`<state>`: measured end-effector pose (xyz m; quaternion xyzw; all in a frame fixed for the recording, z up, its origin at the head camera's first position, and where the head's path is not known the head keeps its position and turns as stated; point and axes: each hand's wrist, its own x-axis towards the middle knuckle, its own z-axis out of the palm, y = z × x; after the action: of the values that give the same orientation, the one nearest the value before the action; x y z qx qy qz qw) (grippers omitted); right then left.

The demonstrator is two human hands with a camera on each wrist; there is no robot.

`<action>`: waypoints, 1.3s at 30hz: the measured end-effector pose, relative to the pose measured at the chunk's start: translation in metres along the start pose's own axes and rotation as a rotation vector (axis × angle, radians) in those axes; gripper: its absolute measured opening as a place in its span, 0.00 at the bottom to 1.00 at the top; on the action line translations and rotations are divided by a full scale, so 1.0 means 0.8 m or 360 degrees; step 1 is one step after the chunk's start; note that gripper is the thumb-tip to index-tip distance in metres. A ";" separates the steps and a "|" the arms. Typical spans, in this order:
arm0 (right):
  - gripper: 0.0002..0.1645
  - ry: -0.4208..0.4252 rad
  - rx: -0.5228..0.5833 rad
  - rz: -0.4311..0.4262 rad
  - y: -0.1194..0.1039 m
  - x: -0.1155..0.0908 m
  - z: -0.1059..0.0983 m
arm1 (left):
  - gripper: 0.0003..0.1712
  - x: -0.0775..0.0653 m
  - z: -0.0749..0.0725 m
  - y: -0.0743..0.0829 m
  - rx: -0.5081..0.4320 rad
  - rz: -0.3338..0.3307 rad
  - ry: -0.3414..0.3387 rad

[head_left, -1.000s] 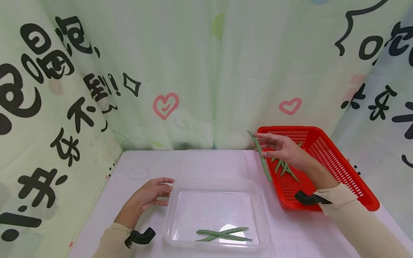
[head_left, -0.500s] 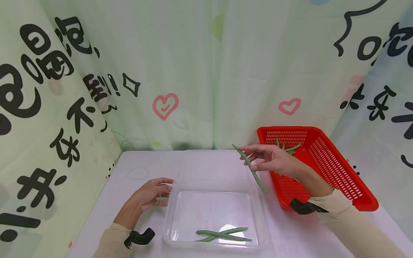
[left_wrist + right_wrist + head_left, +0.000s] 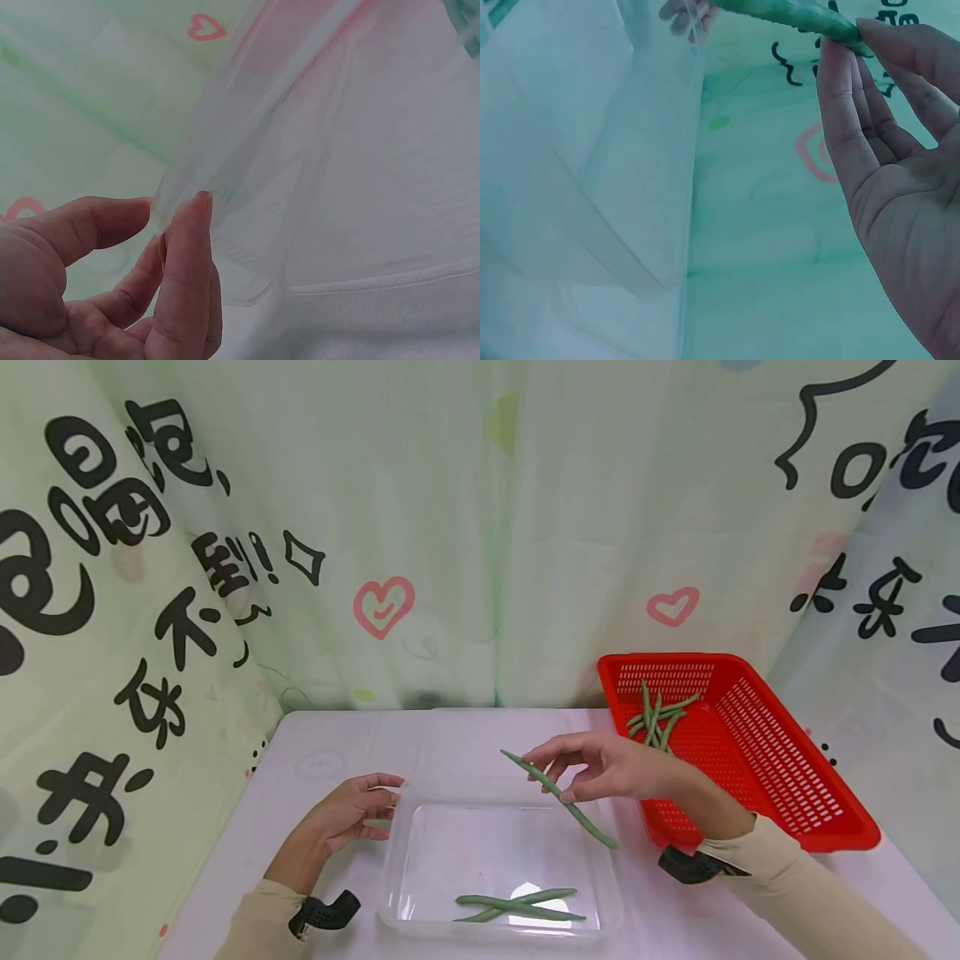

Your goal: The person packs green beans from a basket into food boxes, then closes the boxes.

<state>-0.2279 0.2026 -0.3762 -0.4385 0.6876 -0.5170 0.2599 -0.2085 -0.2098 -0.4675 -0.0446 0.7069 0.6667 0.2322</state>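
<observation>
In the head view, my right hand point(image 3: 622, 768) pinches a green bean point(image 3: 592, 829) between thumb and fingertips. The bean slants over the far right part of a clear plastic box point(image 3: 495, 934). From the right wrist view, the same bean point(image 3: 787, 13) shows close up at the fingertips. Two green beans point(image 3: 517, 905) lie crossed on the box floor near its front. At the box's left rim rests my left hand point(image 3: 348, 817), its fingers loosely bent and spread. In the left wrist view, its fingertips point(image 3: 196, 206) meet the clear rim.
A red perforated basket point(image 3: 780, 752) stands at the right of the white table point(image 3: 337, 739), with several green beans point(image 3: 660, 717) heaped at its far left. Printed curtains point(image 3: 450, 527) enclose the table at the back and both sides.
My right hand has carried the bean left and toward me, from the basket's left edge to over the box. Beans in the basket have come into sight. The left hand stays put.
</observation>
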 end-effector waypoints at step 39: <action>0.25 -0.0200 -0.0151 0.0035 0.014 0.003 0.014 | 0.27 0.000 0.002 0.000 0.0018 -0.0004 0.0018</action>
<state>-0.2235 0.1962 -0.3905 -0.4744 0.6984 -0.4524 0.2871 -0.2085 -0.2084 -0.4677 -0.0481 0.7118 0.6622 0.2293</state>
